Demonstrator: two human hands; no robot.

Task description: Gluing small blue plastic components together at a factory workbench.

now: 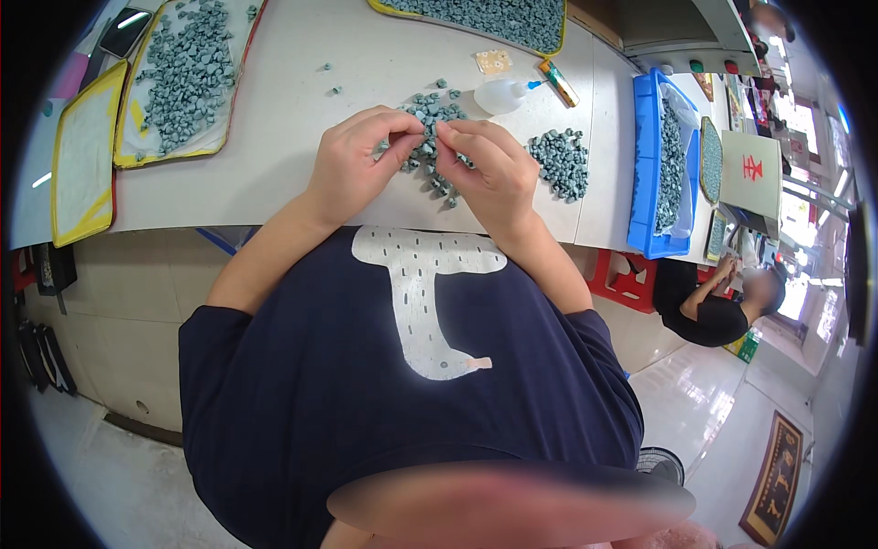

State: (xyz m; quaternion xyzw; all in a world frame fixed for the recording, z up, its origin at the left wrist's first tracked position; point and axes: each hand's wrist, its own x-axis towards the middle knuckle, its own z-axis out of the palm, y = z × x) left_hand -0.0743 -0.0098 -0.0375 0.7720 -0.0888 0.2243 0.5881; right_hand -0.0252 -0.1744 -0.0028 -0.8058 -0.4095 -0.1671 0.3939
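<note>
My left hand point(359, 156) and my right hand point(492, 169) meet over the table, thumbs and forefingers pinched together. Between their fingertips is a small grey-green piece point(430, 129), mostly covered by the fingers. Under and around both hands lies a loose pile of similar chunky grey-green pieces point(441, 188), partly hidden by them. To the right of my right hand, a second pile of the pieces point(560, 165) rests on the table. A squeeze bottle point(499, 97) with a blue tip lies just beyond that hand, beside an orange-and-green tube or packet point(559, 83).
Trays of grey-green pieces stand at the far left point(187, 82) and far middle point(485, 18). A yellow-edged tray point(84, 156) sits at the left edge. On the right are a blue bin point(643, 165), a red stool point(622, 279) and a seated person point(704, 306).
</note>
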